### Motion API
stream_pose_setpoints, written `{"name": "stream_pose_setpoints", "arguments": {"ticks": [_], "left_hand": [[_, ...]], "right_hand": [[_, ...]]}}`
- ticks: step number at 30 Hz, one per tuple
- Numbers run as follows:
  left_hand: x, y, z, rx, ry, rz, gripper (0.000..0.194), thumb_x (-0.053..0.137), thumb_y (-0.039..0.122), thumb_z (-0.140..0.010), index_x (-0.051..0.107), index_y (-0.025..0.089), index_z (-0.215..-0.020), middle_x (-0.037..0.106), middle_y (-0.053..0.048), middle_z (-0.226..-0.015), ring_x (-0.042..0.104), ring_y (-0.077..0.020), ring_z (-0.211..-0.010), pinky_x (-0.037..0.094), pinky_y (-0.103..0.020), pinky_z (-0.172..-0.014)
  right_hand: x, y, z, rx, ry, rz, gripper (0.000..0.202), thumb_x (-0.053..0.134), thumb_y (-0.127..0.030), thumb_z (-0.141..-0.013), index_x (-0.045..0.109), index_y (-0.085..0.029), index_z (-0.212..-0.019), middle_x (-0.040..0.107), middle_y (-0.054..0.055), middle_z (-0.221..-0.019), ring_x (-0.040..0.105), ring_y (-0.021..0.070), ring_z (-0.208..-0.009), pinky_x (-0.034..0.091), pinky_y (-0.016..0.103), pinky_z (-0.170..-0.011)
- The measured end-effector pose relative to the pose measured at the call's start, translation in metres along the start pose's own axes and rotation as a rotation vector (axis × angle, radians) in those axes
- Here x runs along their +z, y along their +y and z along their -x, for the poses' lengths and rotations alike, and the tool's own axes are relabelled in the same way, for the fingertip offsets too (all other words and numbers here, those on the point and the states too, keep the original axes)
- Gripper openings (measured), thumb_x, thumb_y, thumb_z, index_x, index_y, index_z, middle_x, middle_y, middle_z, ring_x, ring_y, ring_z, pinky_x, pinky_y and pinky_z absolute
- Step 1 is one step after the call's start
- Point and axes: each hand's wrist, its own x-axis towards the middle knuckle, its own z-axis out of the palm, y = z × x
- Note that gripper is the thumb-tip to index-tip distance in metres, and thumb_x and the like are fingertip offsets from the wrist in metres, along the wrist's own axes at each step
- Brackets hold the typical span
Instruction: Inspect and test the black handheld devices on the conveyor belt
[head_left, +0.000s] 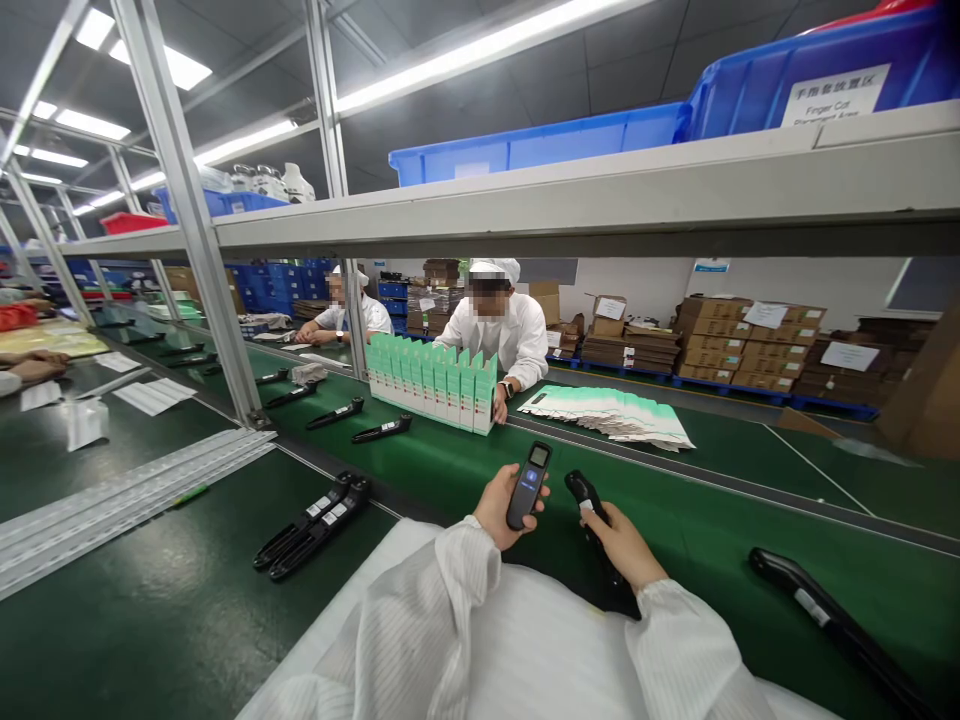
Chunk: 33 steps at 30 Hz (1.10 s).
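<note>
My left hand (501,510) is closed around a dark handheld device (529,485), tilted upright, with a small lit screen at its top and a blue mark below. Just to its right, my right hand (622,545) grips a long black bent part (585,492) with a white label, its lower end near my sleeve. A similar black part (814,605), also labelled, lies on the green belt (697,540) at the right. Two more black parts (319,525) rest side by side on the green table to my left.
Across the belt, a co-worker (499,320) touches a row of green-and-white boxes (431,385). Flat green-and-white cartons (607,412) lie fanned out right of them. More black parts (382,428) sit along the belt. Overhead runs a shelf (525,210) with blue bins (540,140); a metal post (199,220) stands left.
</note>
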Motion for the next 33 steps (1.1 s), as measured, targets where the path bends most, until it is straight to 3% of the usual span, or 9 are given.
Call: {"name": "stream_pose_setpoints", "arguments": {"ticks": [5, 10, 12, 14, 18, 22, 26, 30, 33], "left_hand": [[0.016, -0.011, 0.005, 0.019, -0.032, -0.032, 0.039, 0.036, 0.042, -0.081, 0.055, 0.010, -0.093, 0.056, -0.006, -0.072, 0.048, -0.0092, -0.052, 0.023, -0.016, -0.035], [0.025, -0.025, 0.003, 0.338, 0.223, -0.431, 0.022, 0.043, 0.031, -0.078, 0.049, 0.016, -0.093, 0.052, -0.001, -0.071, 0.045, -0.0087, -0.055, 0.025, -0.017, -0.040], [0.026, -0.030, 0.002, 0.542, 0.294, -0.656, 0.025, 0.053, 0.025, -0.073, 0.047, 0.018, -0.097, 0.049, 0.002, -0.069, 0.043, -0.0077, -0.056, 0.030, -0.018, -0.047], [0.027, -0.034, 0.004, 0.707, 0.316, -0.839, 0.034, 0.057, 0.021, -0.070, 0.046, 0.020, -0.102, 0.049, 0.003, -0.072, 0.044, -0.0082, -0.060, 0.035, -0.020, -0.057], [0.032, -0.039, 0.011, 0.832, 0.275, -1.005, 0.044, 0.058, 0.018, -0.070, 0.042, 0.022, -0.111, 0.053, 0.001, -0.082, 0.050, -0.0118, -0.071, 0.039, -0.024, -0.067], [0.037, -0.043, 0.016, 0.828, 0.199, -1.011, 0.047, 0.059, 0.020, -0.070, 0.041, 0.022, -0.114, 0.052, 0.000, -0.081, 0.051, -0.0125, -0.072, 0.039, -0.025, -0.067], [0.033, -0.040, 0.009, 0.779, 0.170, -0.817, 0.041, 0.055, 0.035, -0.076, 0.044, 0.020, -0.112, 0.051, 0.000, -0.078, 0.050, -0.0112, -0.071, 0.040, -0.023, -0.066], [0.015, -0.026, -0.004, 0.584, 0.339, -0.517, 0.037, 0.044, 0.048, -0.079, 0.052, 0.019, -0.099, 0.048, 0.000, -0.076, 0.046, -0.0078, -0.057, 0.032, -0.018, -0.046], [-0.003, -0.013, -0.010, 0.419, 0.455, -0.318, 0.035, 0.047, 0.047, -0.076, 0.055, 0.017, -0.090, 0.048, 0.001, -0.072, 0.043, -0.0059, -0.052, 0.029, -0.017, -0.044]], "right_hand": [[-0.003, 0.008, -0.003, -0.053, 0.132, 0.185, 0.034, 0.048, -0.032, -0.071, 0.059, -0.016, -0.099, 0.059, 0.016, -0.104, 0.052, 0.0336, -0.102, 0.035, 0.045, -0.088], [-0.004, 0.001, 0.001, -0.244, 0.271, 0.241, 0.038, 0.043, -0.029, -0.074, 0.057, -0.019, -0.108, 0.054, 0.013, -0.115, 0.045, 0.0314, -0.109, 0.033, 0.045, -0.092], [-0.002, -0.007, 0.002, -0.300, 0.252, 0.099, 0.035, 0.043, -0.035, -0.076, 0.060, -0.021, -0.103, 0.058, 0.011, -0.110, 0.049, 0.0286, -0.103, 0.036, 0.043, -0.089], [0.001, -0.016, 0.005, -0.231, 0.144, -0.164, 0.036, 0.045, -0.044, -0.077, 0.062, -0.021, -0.099, 0.061, 0.009, -0.104, 0.054, 0.0263, -0.097, 0.041, 0.039, -0.083], [0.008, -0.035, 0.016, -0.060, -0.026, -0.646, 0.044, 0.053, -0.055, -0.072, 0.064, -0.021, -0.098, 0.064, 0.008, -0.103, 0.056, 0.0249, -0.094, 0.046, 0.034, -0.073], [0.010, -0.047, 0.024, -0.065, -0.076, -0.839, 0.039, 0.062, -0.050, -0.068, 0.066, -0.020, -0.093, 0.065, 0.007, -0.097, 0.056, 0.0227, -0.091, 0.046, 0.031, -0.072], [0.008, -0.047, 0.025, -0.044, -0.067, -0.861, 0.033, 0.066, -0.048, -0.066, 0.067, -0.022, -0.085, 0.066, 0.004, -0.090, 0.056, 0.0197, -0.085, 0.045, 0.027, -0.065], [0.008, -0.043, 0.023, -0.020, -0.080, -0.830, 0.031, 0.065, -0.049, -0.066, 0.066, -0.022, -0.081, 0.066, 0.002, -0.083, 0.056, 0.0174, -0.077, 0.043, 0.025, -0.061], [0.009, -0.040, 0.022, 0.000, -0.080, -0.824, 0.033, 0.065, -0.050, -0.065, 0.065, -0.022, -0.082, 0.067, 0.002, -0.084, 0.057, 0.0173, -0.076, 0.044, 0.026, -0.062]]}}
